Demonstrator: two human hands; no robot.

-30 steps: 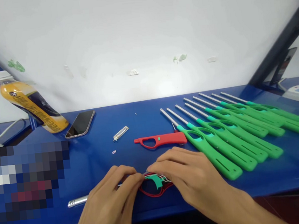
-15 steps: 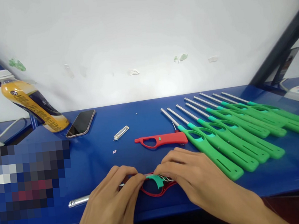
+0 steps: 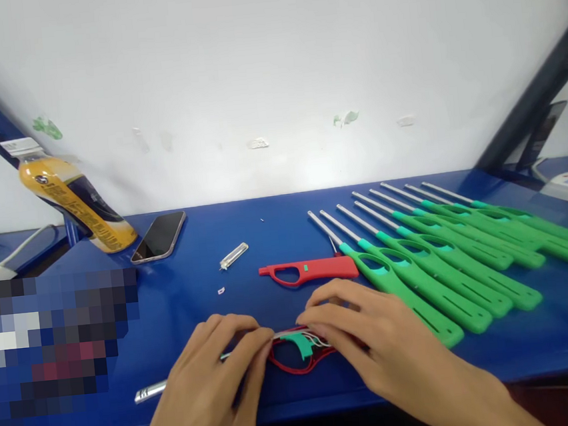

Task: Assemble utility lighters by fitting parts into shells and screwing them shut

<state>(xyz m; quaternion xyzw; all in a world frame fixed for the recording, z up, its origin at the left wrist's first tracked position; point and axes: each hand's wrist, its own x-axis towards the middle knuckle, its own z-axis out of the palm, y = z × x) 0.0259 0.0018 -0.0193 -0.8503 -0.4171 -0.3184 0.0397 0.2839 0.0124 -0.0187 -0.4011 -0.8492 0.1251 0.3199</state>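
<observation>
Head view: blue tabletop (image 3: 195, 282), white wall rising at its back edge. Close to the front edge, about mid-length, an opened red shell (image 3: 299, 371) lies between the two hands, inner side up. Contents of this shell: a curved green trigger (image 3: 304, 350) at the finger loop, and thin white wires (image 3: 317, 339) bunched beside it, running under the right fingers; anything deeper in the handle end is covered. Left hand (image 3: 214, 380) pinches the shell's front end between thumb and fingertips; a metal tube (image 3: 150, 392) pokes out beyond it toward the left edge. Right hand (image 3: 376, 338), fingers bunched together, pinches the handle end over the wires. Further back, near the middle, a second red shell (image 3: 327, 268) lies outer side up, inside not visible, its butt beside the nearest of the green lighters (image 3: 422, 293). These lie slantwise, overlapping, across to the right edge, metal rods toward the back edge. Left of the second shell: a clear slender holder (image 3: 234, 255), contents too small to tell, and a tiny pale piece (image 3: 221, 291). Back left corner: phone (image 3: 160, 237), then a white-capped bottle (image 3: 76, 193), yellow and dark; liquid level not readable.
</observation>
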